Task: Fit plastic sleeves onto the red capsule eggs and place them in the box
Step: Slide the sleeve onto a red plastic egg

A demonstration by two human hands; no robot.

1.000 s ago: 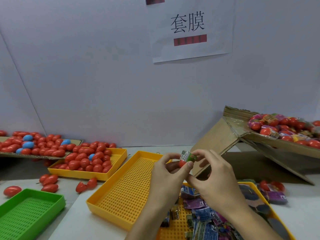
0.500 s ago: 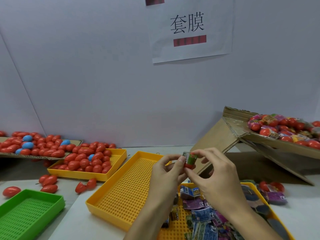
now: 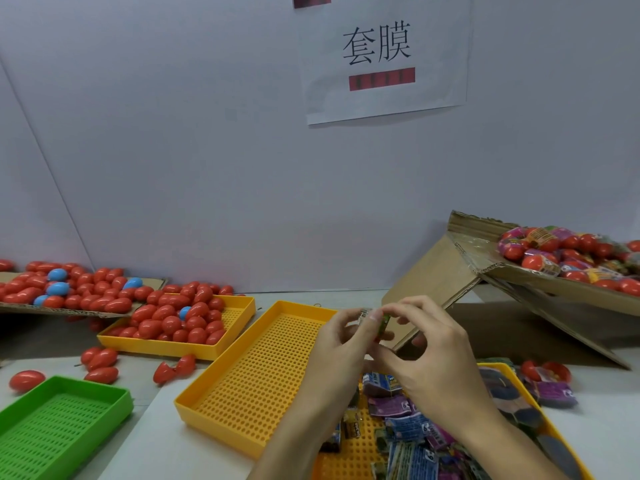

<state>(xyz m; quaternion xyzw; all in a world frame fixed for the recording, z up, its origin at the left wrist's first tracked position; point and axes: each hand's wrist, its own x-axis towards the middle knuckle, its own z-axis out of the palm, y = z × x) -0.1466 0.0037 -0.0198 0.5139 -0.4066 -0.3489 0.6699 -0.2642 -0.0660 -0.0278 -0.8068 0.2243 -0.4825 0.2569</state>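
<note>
Left hand: left hand (image 3: 341,344) raised over the middle tray, thumb and fingers pinching the sleeved egg from its left side.
Right hand: right hand (image 3: 429,348) meets it from the right, fingertips (image 3: 388,311) pinching the same egg, remaining fingers arched above.
Egg in hand: one egg (image 3: 379,332), mostly hidden between the two hands; a sliver of red shows under a green printed sleeve (image 3: 385,322).
Trays: four in all. One green tray (image 3: 104,407) at lower left; three yellow. The left yellow tray (image 3: 239,317) is heaped with red eggs and one blue egg (image 3: 184,311); too many red ones to count. The middle tray (image 3: 256,372) lies under the left hand. The right tray (image 3: 498,368) holds a pile of loose sleeves (image 3: 405,424).
Cardboard sheet: one sheet (image 3: 152,284) at far left carrying many red eggs and four blue ones.
Loose eggs: several red eggs (image 3: 27,380) lie on the table by the green tray; exact number unclear.
Box: one tilted box (image 3: 460,271) at right, filled with sleeved eggs (image 3: 533,261), too many to count.
Sign: one paper sign (image 3: 377,50) on the wall.
</note>
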